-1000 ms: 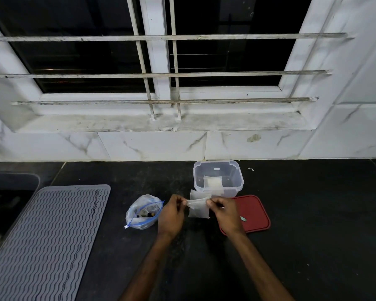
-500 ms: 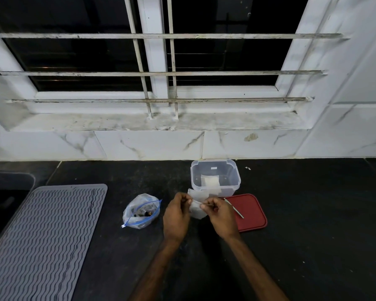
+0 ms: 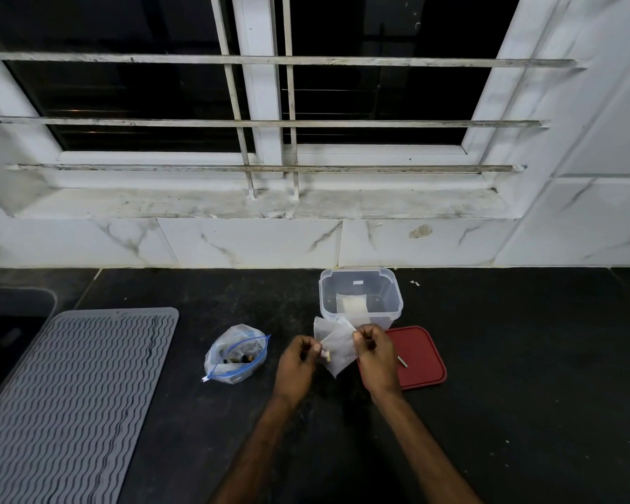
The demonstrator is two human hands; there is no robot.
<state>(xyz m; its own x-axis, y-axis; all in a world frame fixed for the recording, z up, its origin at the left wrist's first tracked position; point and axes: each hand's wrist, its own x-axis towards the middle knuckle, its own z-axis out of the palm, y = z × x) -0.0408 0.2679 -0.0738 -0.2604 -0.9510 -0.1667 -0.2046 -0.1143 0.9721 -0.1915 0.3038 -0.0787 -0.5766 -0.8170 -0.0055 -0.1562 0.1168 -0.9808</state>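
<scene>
I see a black table [image 3: 524, 394] under a barred window, with a grey ribbed drying mat [image 3: 70, 401] on its left part. A clear plastic container [image 3: 393, 303] stands open near the wall with a white pad inside. Its red lid [image 3: 422, 358] lies just in front, and a blue-zipped bag [image 3: 235, 354] of small dark bits sits to the left.

Between bag and lid, both hands work above the table. My left hand [image 3: 295, 365] and right hand [image 3: 377, 358] have their fingers curled, each pinching an edge of a small translucent pouch [image 3: 337, 345]. The pouch hangs between them, in front of the container. A tiny pale piece [image 3: 326, 355] shows at the left fingertips; I cannot tell what it is.

I judge this to be the opening step. Next, the pouch's mouth needs parting gently, with both pinches kept firm.

Compared with half a second ago, the hands have drawn slightly apart and the pouch has swung onto a slant, one corner pointing down.
</scene>
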